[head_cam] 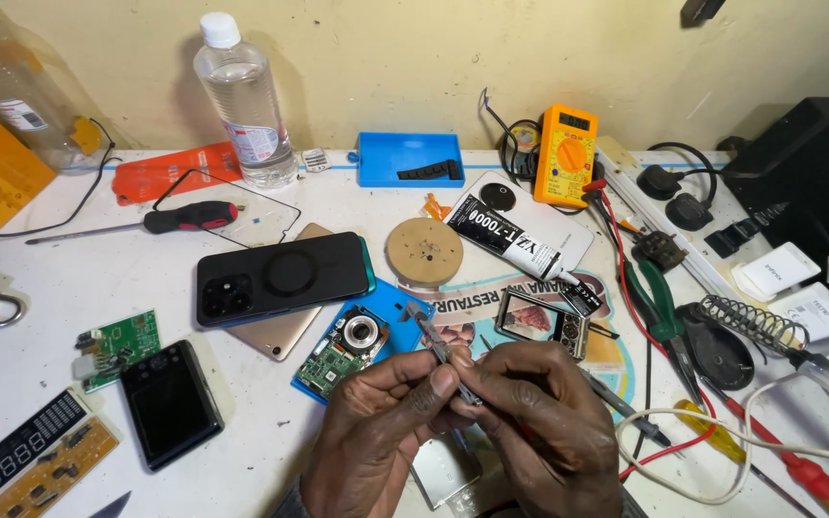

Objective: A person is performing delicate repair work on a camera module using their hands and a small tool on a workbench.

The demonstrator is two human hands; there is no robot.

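Both hands meet at the near edge of the white workbench (69,288), fingers bunched together around a pair of metal tweezers (431,336). The left hand (376,432) pinches the shaft between thumb and forefinger, and the right hand (544,422) closes over the lower part from the other side; whether anything tiny sits between the fingertips cannot be told. The tweezer tips point up and to the left, ending just above the opened blue compact camera (352,350), which lies face up just beyond the hands with its front shell off, lens ring and green circuit board bare. Judging by that, the opening-up looks done and the work inside looks under way, with nothing yet closed up again: a silver camera part with a small screen (541,321) lies apart to the right on a printed paper, and a flat metal plate (443,470) rests under the wrists. To the left lie a black phone (280,276) stacked on a gold one, a small black camera body (170,403) and a loose green circuit board (119,343). Farther off lie a tube of adhesive (509,237), a round wooden disc (424,250), an orange multimeter (565,155), a blue tray (409,159) and a clear plastic bottle (242,101).
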